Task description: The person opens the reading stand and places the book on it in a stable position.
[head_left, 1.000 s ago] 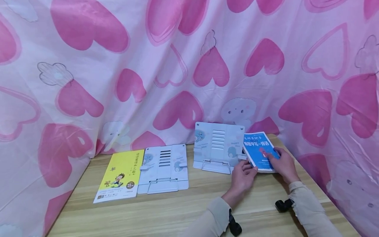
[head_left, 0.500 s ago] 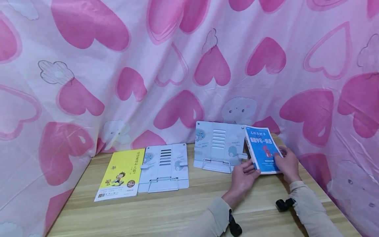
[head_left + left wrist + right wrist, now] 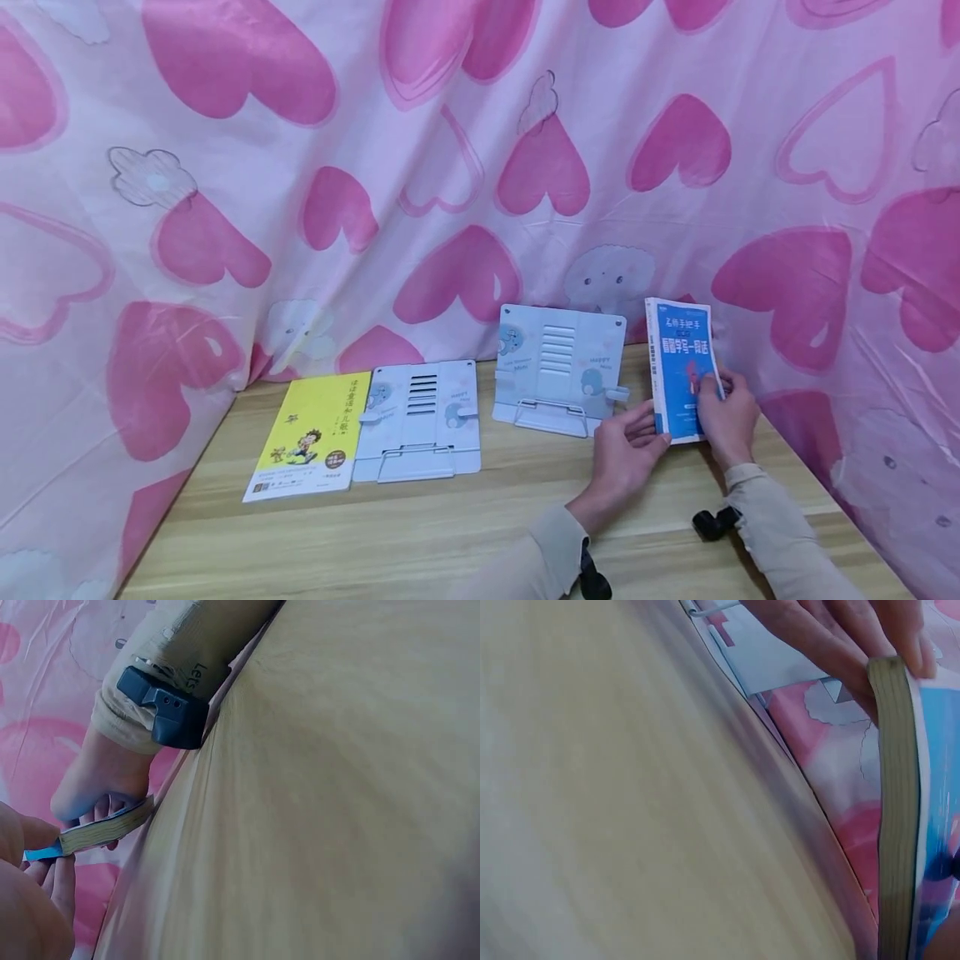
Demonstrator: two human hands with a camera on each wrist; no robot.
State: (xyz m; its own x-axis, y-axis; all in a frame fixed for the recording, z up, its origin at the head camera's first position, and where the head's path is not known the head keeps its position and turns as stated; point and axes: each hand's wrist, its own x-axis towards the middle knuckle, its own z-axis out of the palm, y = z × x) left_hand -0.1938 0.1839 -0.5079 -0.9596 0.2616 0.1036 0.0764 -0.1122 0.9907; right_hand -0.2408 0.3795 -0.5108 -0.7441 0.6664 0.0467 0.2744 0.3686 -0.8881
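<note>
Near the worktop's (image 3: pixel 412 533) right edge, the blue book (image 3: pixel 681 358) is pinched by left hand (image 3: pixel 626 446) and right hand (image 3: pixel 727 417) fingers, apparently lifted for repositioning; steady support is called for.

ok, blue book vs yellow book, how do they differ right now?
Colour: the blue book has a mostly blue cover; the yellow book is mainly yellow with a white band at the bottom.
Pose: the blue book is tipped up, pinched by the left hand and right hand; the yellow book lies on the table, untouched.
Thickness: the blue book shows a thick page block; the yellow book looks thinner.
Shared: printed characters on both front covers.
</note>
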